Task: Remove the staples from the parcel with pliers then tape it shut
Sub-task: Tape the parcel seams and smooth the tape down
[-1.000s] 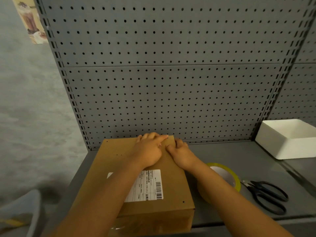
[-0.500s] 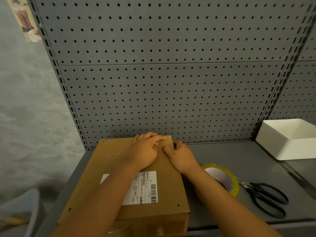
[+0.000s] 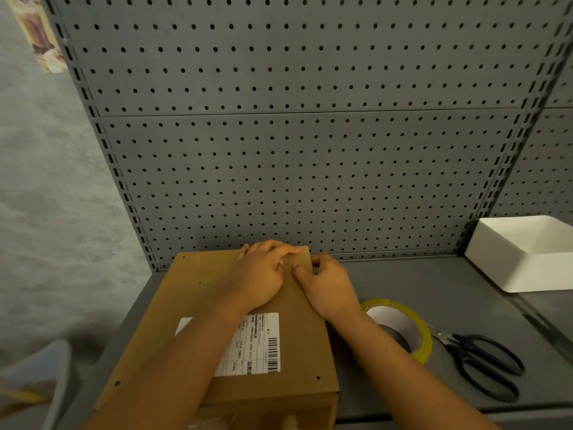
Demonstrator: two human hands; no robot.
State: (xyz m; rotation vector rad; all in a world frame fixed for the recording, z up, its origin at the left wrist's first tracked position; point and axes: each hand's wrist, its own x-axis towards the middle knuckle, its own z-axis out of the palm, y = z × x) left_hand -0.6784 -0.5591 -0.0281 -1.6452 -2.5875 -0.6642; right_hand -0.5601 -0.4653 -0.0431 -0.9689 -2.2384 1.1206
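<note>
A brown cardboard parcel (image 3: pixel 198 305) with a white shipping label (image 3: pixel 257 346) lies on the grey shelf (image 3: pixel 418 280). Small holes dot its top near the edges. My left hand (image 3: pixel 263 274) lies palm down on the far part of the top, fingers pointing right along the far edge. My right hand (image 3: pixel 328 283) is at the far right corner, thumb on the top and fingers curled over the right edge. The two hands almost touch. A yellow-rimmed tape roll (image 3: pixel 415 324) lies flat just right of the parcel, partly behind my right forearm. No pliers are in view.
Black scissors (image 3: pixel 483 364) lie right of the tape roll. A white rectangular tray (image 3: pixel 527 274) stands at the back right. A grey pegboard wall (image 3: pixel 310 150) rises right behind the parcel. The parcel's near end overhangs the shelf's front edge.
Both hands stay on the far end of the parcel. My right hand has shifted slightly to the right, its fingers now wrapped over the corner edge.
</note>
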